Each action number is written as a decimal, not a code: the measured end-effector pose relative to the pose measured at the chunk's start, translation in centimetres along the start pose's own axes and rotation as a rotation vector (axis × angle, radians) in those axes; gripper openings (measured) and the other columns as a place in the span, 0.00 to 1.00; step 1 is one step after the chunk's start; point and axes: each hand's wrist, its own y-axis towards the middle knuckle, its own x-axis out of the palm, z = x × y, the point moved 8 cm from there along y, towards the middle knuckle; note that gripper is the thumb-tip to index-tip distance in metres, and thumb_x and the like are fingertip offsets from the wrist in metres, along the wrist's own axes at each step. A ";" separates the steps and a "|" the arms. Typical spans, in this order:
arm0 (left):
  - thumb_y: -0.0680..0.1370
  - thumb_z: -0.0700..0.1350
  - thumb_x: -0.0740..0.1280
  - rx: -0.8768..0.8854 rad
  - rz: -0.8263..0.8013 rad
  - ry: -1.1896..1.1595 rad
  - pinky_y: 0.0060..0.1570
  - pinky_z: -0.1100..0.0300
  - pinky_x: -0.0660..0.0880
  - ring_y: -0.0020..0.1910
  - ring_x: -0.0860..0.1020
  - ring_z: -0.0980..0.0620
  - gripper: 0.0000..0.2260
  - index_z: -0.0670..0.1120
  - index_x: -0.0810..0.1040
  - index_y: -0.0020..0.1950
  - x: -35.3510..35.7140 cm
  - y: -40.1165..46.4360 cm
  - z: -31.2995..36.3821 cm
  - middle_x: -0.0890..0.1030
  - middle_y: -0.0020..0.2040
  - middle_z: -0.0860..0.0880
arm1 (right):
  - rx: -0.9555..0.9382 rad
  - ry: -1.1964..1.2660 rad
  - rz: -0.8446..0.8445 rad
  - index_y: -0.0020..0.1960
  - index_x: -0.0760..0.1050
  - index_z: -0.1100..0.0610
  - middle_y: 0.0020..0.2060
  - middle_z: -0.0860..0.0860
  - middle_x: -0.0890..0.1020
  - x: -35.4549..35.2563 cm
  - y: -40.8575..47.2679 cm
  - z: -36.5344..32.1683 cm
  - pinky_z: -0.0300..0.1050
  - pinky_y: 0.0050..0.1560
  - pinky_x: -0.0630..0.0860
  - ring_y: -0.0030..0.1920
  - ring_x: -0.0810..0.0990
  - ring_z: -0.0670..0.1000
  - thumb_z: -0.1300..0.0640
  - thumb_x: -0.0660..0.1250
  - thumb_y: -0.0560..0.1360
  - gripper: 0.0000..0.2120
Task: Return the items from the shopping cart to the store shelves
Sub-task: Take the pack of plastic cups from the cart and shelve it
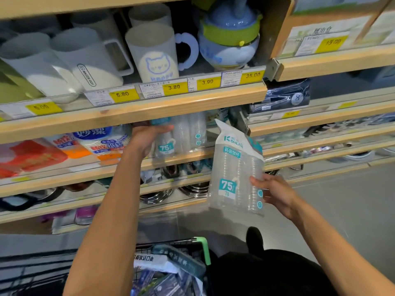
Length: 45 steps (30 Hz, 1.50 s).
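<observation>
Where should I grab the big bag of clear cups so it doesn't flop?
Probably low on the cup pack, round its stiff lower half, coming from the right side as the right hand does. The cups stand in firm columns there, while the flat top flap is only empty, floppy plastic.

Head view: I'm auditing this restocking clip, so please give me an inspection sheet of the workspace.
Surface: wooden shelf with yellow price tags above.
Job's things: clear bagged pack of plastic cups off the shelf; matching shelved cup pack; black wire cart holds more packets.
Clutter: grey cat-print mug, paper cup packs.
Grippers: right hand holds the bagged pack; left hand grips the shelved pack.
Cables: nothing seen.
Surroundings: grey floor.
</observation>
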 end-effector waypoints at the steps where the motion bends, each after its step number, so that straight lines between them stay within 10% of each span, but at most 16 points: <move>1: 0.68 0.36 0.79 -0.006 0.008 -0.020 0.57 0.56 0.80 0.50 0.83 0.50 0.09 0.45 0.83 0.43 -0.2 0.5 0.1 0.85 0.48 0.49 | -0.005 -0.004 0.000 0.58 0.81 0.58 0.50 0.54 0.87 0.2 0.0 -0.1 0.46 0.46 0.79 0.48 0.86 0.53 0.57 0.72 0.73 0.14; 8: 0.65 0.47 0.82 0.287 0.148 0.147 0.47 0.65 0.81 0.41 0.83 0.63 0.18 0.43 0.82 0.50 -0.2 1.5 0.3 0.84 0.53 0.47 | -0.021 -0.024 -0.008 0.58 0.81 0.57 0.51 0.53 0.86 1.1 0.1 0.3 0.48 0.49 0.80 0.51 0.86 0.53 0.60 0.72 0.73 0.13; 14: 0.66 0.61 0.78 0.283 0.379 0.723 0.45 0.49 0.79 0.50 0.80 0.40 0.28 0.39 0.78 0.51 -1.1 0.2 -2.3 0.83 0.49 0.41 | -0.082 -0.022 0.022 0.55 0.81 0.54 0.49 0.51 0.87 2.4 0.0 -0.2 0.49 0.51 0.81 0.50 0.86 0.51 0.61 0.73 0.73 0.11; 23: 0.74 0.46 0.75 0.223 0.441 0.673 0.58 0.47 0.75 0.59 0.79 0.39 0.21 0.38 0.72 0.62 -3.5 0.0 -4.9 0.82 0.57 0.39 | -0.146 -0.096 0.134 0.55 0.82 0.53 0.47 0.53 0.87 2.6 -0.3 -0.4 0.57 0.56 0.80 0.50 0.86 0.54 0.60 0.75 0.72 0.13; 27: 0.79 0.42 0.69 0.349 0.594 0.694 0.56 0.47 0.76 0.55 0.81 0.42 0.13 0.41 0.74 0.62 -4.5 -2.4 -5.0 0.83 0.55 0.42 | -0.215 -0.100 0.182 0.54 0.81 0.53 0.46 0.57 0.85 2.0 -0.3 -1.4 0.41 0.41 0.79 0.46 0.85 0.51 0.60 0.77 0.70 0.13; 31: 0.79 0.44 0.69 0.354 0.774 0.302 0.51 0.50 0.77 0.48 0.79 0.47 0.09 0.42 0.75 0.55 -4.5 -5.9 -6.9 0.79 0.50 0.44 | -0.249 -0.133 0.220 0.57 0.79 0.51 0.50 0.49 0.84 1.9 0.4 -2.1 0.46 0.51 0.81 0.49 0.84 0.46 0.51 0.80 0.66 0.22; 35: 0.84 0.51 0.61 0.211 0.341 0.009 0.38 0.56 0.76 0.35 0.77 0.54 0.15 0.41 0.79 0.47 0.6 -7.0 -9.0 0.81 0.39 0.49 | -0.298 -0.148 0.273 0.60 0.77 0.53 0.51 0.49 0.83 2.1 1.3 -4.0 0.47 0.54 0.81 0.50 0.83 0.47 0.56 0.79 0.68 0.22; 39: 0.82 0.51 0.63 0.187 -0.154 0.127 0.42 0.56 0.82 0.47 0.83 0.49 0.10 0.47 0.79 0.54 6.2 -8.8 -8.6 0.84 0.49 0.47 | -0.349 -0.172 0.326 0.57 0.77 0.53 0.51 0.48 0.83 2.4 2.7 -6.8 0.51 0.54 0.81 0.49 0.83 0.49 0.53 0.81 0.65 0.24; 45: 0.75 0.42 0.74 0.118 -0.239 0.182 0.38 0.52 0.84 0.49 0.82 0.54 0.24 0.51 0.71 0.68 8.3 -8.5 -6.0 0.80 0.51 0.51 | -0.406 -0.204 0.437 0.59 0.73 0.55 0.49 0.47 0.77 2.0 4.1 -10.6 0.56 0.59 0.77 0.53 0.78 0.51 0.52 0.81 0.65 0.28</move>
